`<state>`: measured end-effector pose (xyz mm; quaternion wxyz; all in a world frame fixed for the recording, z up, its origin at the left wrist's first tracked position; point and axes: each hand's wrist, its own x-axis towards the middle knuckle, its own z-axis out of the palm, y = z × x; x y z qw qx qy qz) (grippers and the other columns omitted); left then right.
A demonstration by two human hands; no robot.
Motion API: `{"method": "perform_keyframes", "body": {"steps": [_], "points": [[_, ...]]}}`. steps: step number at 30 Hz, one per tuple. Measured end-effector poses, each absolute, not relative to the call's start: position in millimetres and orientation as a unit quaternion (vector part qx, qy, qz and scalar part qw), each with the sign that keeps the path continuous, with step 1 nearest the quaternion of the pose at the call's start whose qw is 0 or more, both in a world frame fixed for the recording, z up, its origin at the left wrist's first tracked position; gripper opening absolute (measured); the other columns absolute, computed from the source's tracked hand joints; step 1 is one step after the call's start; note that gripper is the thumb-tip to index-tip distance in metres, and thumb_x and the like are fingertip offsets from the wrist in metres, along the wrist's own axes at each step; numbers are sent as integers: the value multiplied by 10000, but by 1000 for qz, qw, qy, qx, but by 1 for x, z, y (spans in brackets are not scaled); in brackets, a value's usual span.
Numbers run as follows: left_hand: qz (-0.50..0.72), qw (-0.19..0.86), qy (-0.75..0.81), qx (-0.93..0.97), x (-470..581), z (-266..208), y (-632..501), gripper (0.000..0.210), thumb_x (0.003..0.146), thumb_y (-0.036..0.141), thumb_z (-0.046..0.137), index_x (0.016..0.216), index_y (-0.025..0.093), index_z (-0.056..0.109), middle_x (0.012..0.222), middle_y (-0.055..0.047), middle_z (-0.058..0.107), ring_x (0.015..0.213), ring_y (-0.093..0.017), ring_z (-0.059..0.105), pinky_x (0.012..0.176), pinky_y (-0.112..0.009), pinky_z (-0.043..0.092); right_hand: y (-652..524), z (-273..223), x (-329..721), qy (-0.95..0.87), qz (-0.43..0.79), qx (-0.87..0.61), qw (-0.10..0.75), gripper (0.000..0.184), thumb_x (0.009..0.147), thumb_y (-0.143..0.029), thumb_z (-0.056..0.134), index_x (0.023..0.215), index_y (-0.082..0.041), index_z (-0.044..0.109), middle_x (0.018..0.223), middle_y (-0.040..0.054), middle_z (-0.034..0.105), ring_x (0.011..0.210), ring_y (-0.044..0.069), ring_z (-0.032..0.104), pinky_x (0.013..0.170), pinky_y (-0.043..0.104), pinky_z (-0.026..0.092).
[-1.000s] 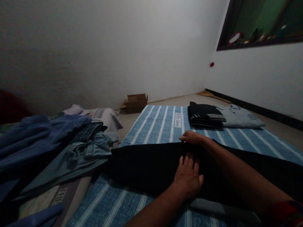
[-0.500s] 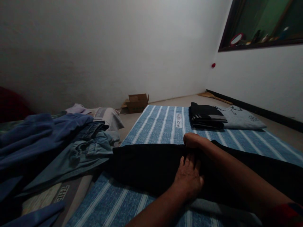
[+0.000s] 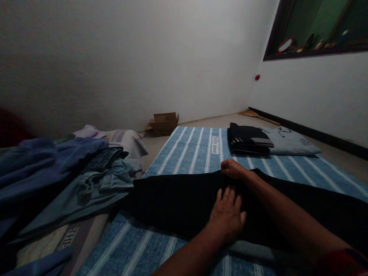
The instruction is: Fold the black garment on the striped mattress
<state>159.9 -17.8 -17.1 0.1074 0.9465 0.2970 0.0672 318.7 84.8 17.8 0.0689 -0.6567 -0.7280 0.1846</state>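
Observation:
Black trousers [image 3: 172,197], as far as their dark shape tells, lie stretched across a blue striped cloth [image 3: 189,149] in front of me. My left hand [image 3: 227,216] rests flat on their middle, fingers spread, holding nothing. Just beyond it, my right hand [image 3: 233,168] is closed on the far edge of the black fabric, its fingertips partly hidden. A strip of grey fabric [image 3: 253,249] shows from under the near edge. The right forearm crosses over the right part of the trousers.
Folded dark clothes [image 3: 250,140] and a grey printed garment [image 3: 293,142] lie at the cloth's far right. To the left are a blue garment [image 3: 54,157] and jeans [image 3: 86,195] in a loose pile. A cardboard box [image 3: 164,124] stands by the wall.
The view has shifted slightly, so everything sits a little further left and higher. My hands keep nearly the same places on the trousers.

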Motion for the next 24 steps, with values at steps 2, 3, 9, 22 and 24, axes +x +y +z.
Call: {"method": "perform_keyframes", "body": {"steps": [2, 3, 9, 22, 24], "points": [[60, 116, 295, 947, 160, -16, -17, 581, 946, 473, 208, 1411, 140, 315, 1523, -146, 199, 1410, -271, 110, 1131, -508, 143, 86, 16, 321, -732, 207, -645, 77, 129, 754, -204, 560, 798, -142, 664, 776, 27, 656, 737, 136, 574, 595, 197, 363], [56, 119, 295, 946, 160, -16, -17, 581, 946, 473, 206, 1410, 141, 316, 1522, -146, 202, 1410, -269, 112, 1131, -509, 143, 87, 16, 323, -733, 216, -640, 80, 119, 754, -209, 569, 785, -139, 660, 756, 24, 651, 719, 133, 570, 586, 195, 363], [53, 128, 296, 945, 161, -16, -16, 588, 944, 479, 205, 1416, 144, 307, 1528, -143, 181, 1413, -269, 89, 1127, -516, 148, 89, 12, 326, -735, 227, -631, 101, 132, 770, -222, 564, 810, -143, 663, 799, 31, 649, 755, 143, 560, 630, 207, 376], [60, 137, 298, 943, 160, -19, -16, 579, 942, 479, 225, 1410, 155, 325, 1515, -148, 221, 1406, -274, 130, 1122, -528, 154, 99, 29, 363, -713, 303, -626, -88, 142, 571, -139, 631, 691, -152, 706, 563, -17, 604, 556, 122, 530, 528, 206, 377], [64, 134, 300, 942, 160, -19, -16, 576, 941, 477, 231, 1409, 155, 329, 1515, -150, 218, 1406, -272, 131, 1119, -529, 160, 95, 31, 367, -717, 282, -632, -83, 174, 586, -133, 602, 723, -147, 708, 610, -3, 624, 589, 128, 543, 542, 206, 378]]}}
